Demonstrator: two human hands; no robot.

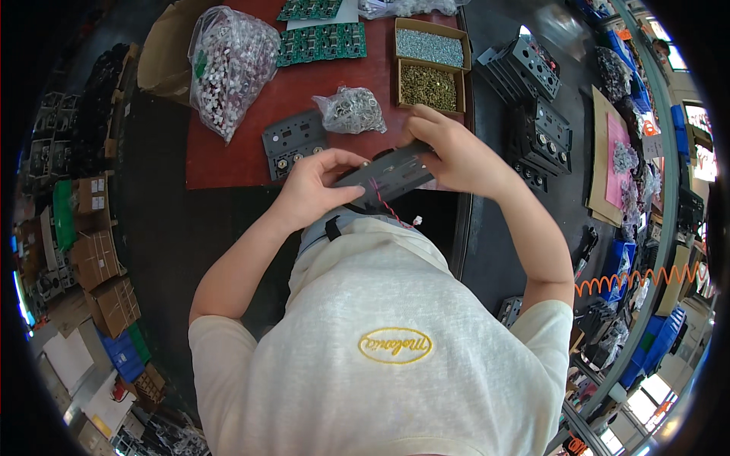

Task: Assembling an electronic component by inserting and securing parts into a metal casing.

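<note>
Close in front of my body, a dark grey panel (pixel 395 176) is held tilted between my two hands. My left hand (pixel 321 182) grips its left end, thumb on the near face. At the right end my right hand (pixel 450 150) closes round the panel with bent fingers. A thin red wire (pixel 389 207) with a small white plug (pixel 417 221) hangs from the panel's near side. Just beyond my left hand, a similar grey panel (pixel 295 139) with round metal-ringed parts lies on the red mat (pixel 220 163). The far face of the held panel is hidden.
On the mat are a bag of white plugs (pixel 230 68), a bag of metal rings (pixel 351 111) and green circuit boards (pixel 323 44). Two cardboard trays hold silver screws (pixel 430 47) and brass-coloured screws (pixel 428 86). Stacked grey panels (pixel 541 137) stand right; an orange coiled hose (pixel 639 281) crosses beyond.
</note>
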